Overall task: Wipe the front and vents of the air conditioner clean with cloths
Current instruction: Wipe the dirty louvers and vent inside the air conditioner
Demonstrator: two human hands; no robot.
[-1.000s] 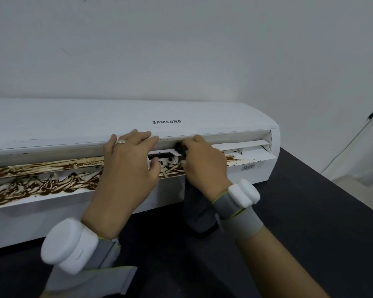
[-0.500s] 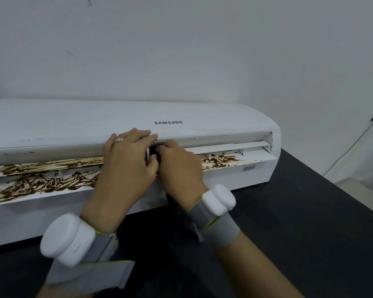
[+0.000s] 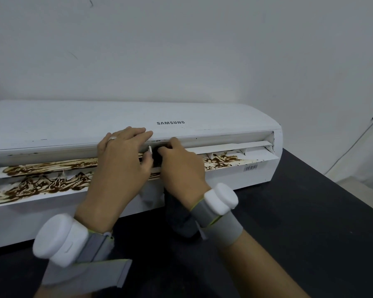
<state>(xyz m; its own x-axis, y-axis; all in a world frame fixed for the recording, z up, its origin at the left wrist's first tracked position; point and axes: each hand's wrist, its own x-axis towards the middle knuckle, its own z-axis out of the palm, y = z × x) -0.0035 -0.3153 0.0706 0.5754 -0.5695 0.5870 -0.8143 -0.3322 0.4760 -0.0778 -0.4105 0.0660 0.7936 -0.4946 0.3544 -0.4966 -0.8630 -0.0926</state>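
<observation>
A white air conditioner (image 3: pixel 73 123) lies on a black table (image 3: pixel 289 211), along the table's back edge and right against the white wall (image 3: pixel 181 50). Its long vent (image 3: pixel 224 147) faces the front edge of the table. Brown dirt (image 3: pixel 41 186) is smeared all over the vent flaps toward the left edge of the table, and there is a smaller patch toward the right. The 2 hands are close together near the middle of the vent. The left hand (image 3: pixel 121 166) lies flat on the front cover, just above the vent. Its fingers are straight and pressed together, and its thumb bends down to the vent. 1 finger wears a ring (image 3: pixel 112 138). The right hand (image 3: pixel 181 168) has its fingers curled round a grey cloth (image 3: pixel 179 216) and holds it in the dark gap of the vent. The rest of the cloth hangs down under the wrist to the table. Each wrist wears a grey band with a white round piece, the left one (image 3: pixel 60 239) and the right one (image 3: pixel 221 201). A small sticker with black lines (image 3: pixel 250 167) sits near the right end of the vent.
</observation>
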